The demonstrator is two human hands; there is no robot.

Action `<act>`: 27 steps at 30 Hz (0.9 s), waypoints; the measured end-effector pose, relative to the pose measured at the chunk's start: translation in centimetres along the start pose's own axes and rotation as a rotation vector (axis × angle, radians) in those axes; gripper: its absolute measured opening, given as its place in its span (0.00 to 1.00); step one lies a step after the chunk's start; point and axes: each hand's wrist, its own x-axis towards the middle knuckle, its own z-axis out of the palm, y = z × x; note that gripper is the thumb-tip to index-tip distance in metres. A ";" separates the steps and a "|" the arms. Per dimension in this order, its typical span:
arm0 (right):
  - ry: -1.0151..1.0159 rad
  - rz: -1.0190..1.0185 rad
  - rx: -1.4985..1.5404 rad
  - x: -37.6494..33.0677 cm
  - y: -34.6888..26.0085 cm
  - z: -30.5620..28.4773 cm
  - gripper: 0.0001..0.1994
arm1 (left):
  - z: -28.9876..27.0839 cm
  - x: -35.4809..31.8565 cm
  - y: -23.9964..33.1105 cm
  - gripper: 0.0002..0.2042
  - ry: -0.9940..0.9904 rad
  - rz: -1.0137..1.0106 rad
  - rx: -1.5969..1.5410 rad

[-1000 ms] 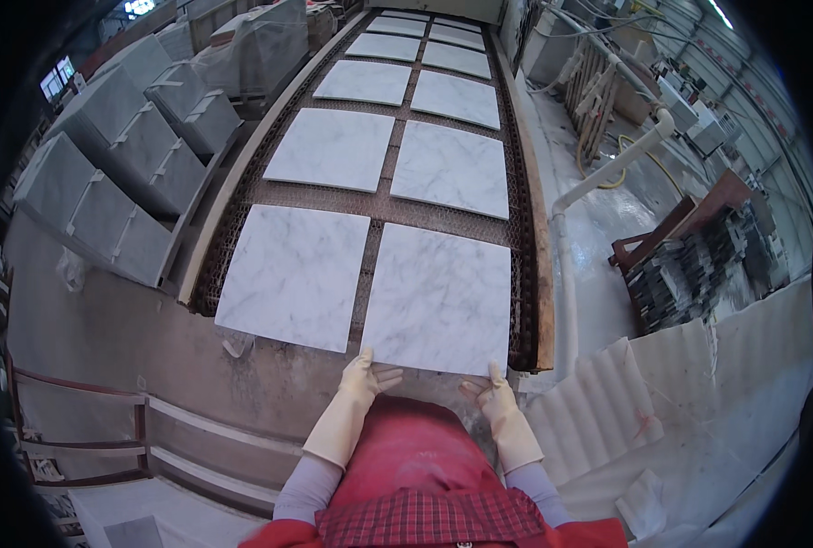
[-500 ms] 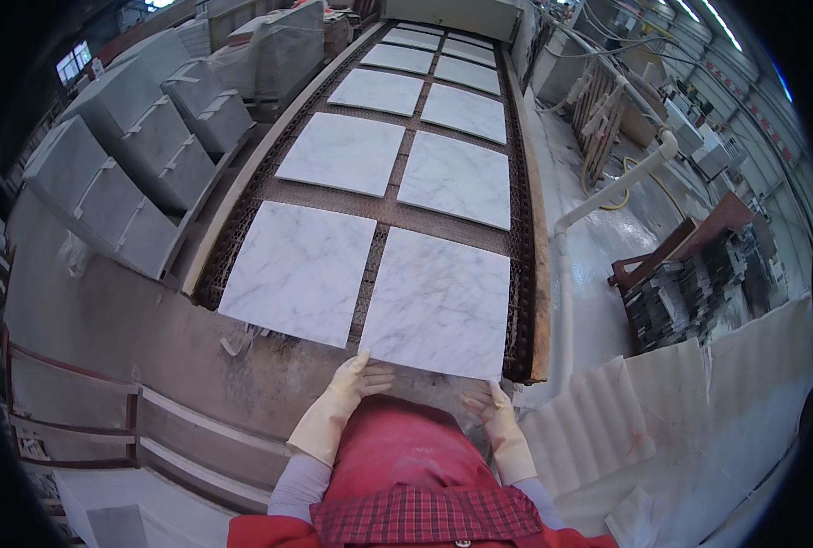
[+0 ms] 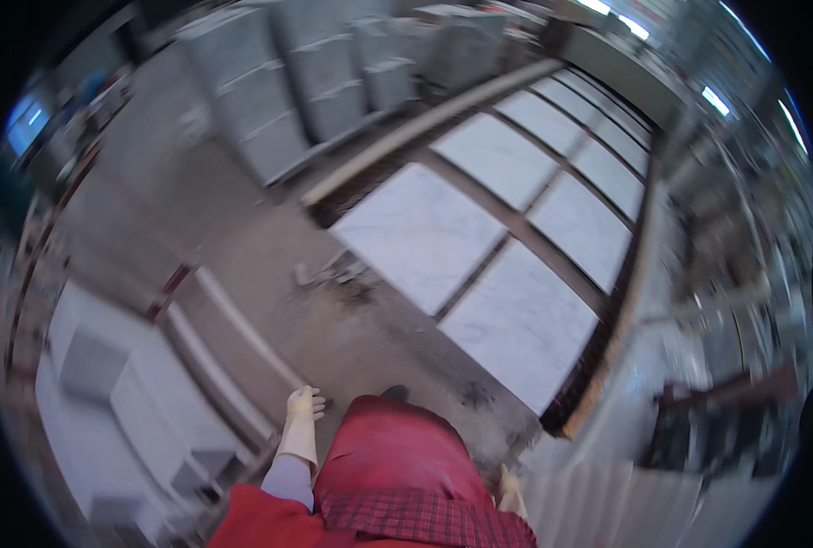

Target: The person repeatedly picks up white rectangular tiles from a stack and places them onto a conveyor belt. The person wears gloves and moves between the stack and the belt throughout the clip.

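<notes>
The right-hand marble tile of the front row (image 3: 521,324) lies flat on the conveyor (image 3: 562,260), ahead of the right hand (image 3: 511,493) and ahead and to the right of the left hand (image 3: 305,404). The tile looks roughly square, so no long axis stands out; its near edge slants from upper left to lower right, and its lowest corner points toward the right hand, the nearer of the two. Neither hand touches it. The left hand's fingers are loosely spread with nothing visible in them, just beside the end of a pale rail (image 3: 247,321); contact there cannot be told. The right hand, blurred and partly hidden by the red apron (image 3: 397,452), does not show its fingers clearly enough to judge. Half a second ago both hands were at this tile's front edge; now they are away from it, and the view has swung left, leaving the conveyor aslant.
</notes>
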 end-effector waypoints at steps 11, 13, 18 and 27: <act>-0.378 0.026 -0.360 2.9 -1.9 3.8 0.20 | -12.0 -7.9 -10.9 0.15 0.403 -0.067 -0.069; -0.387 0.015 -0.412 2.4 -1.5 4.6 0.21 | -12.5 -8.5 -10.5 0.16 0.406 -0.049 -0.056; -0.381 -0.049 -0.364 1.4 1.1 4.7 0.18 | -13.4 -7.7 -10.4 0.18 0.325 -0.004 -0.064; -0.309 0.012 -0.432 -5.9 8.9 6.7 0.17 | -22.6 -6.4 -12.9 0.24 0.150 0.115 0.363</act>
